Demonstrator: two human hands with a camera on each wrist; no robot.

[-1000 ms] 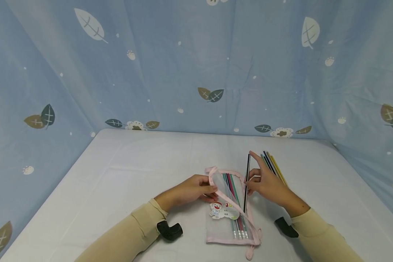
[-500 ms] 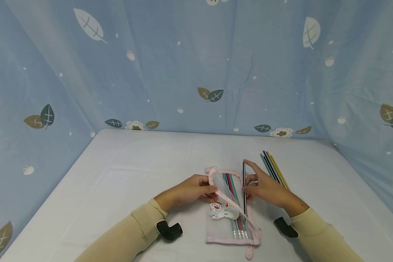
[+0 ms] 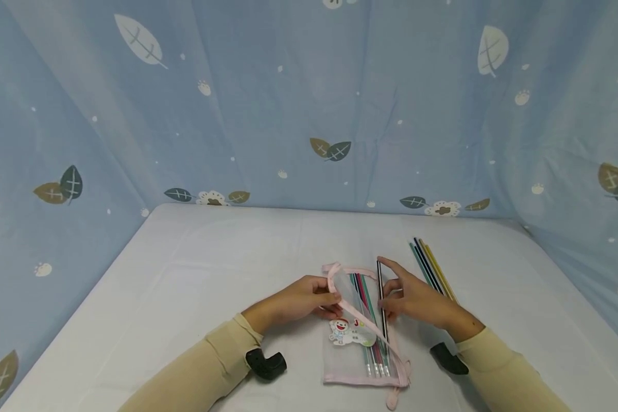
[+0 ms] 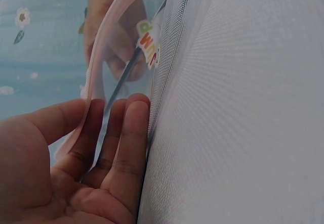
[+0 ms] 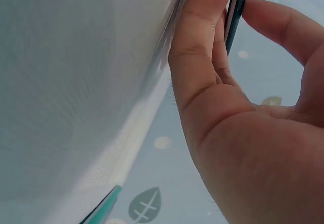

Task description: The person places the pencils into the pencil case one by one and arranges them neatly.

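Note:
A clear mesh pencil case (image 3: 340, 363) with pink edging lies on the table, its top flap pulled open. My left hand (image 3: 304, 297) pinches the pink zipped edge (image 4: 96, 62) between thumb and fingers. My right hand (image 3: 417, 294) holds a dark pencil (image 3: 380, 280) between thumb and fingers, the index fingertip at its far end. The near part of that pencil is inside the case, beneath the slanting pink edge. Several pencils (image 3: 360, 286) in green, black and pink lie in the case, metal ends toward me. A cartoon label (image 3: 352, 332) sits on its front.
Several loose pencils (image 3: 428, 263), green, dark and yellow, lie beyond my right hand, partly hidden by it. A white cloth covers the table (image 3: 226, 252). A blue curtain (image 3: 268, 103) with leaf prints hangs behind. Each wrist carries a black mount (image 3: 266, 364).
My right hand has moved left and toward me, sliding the dark pencil further into the case. The left hand stays at the pink edge.

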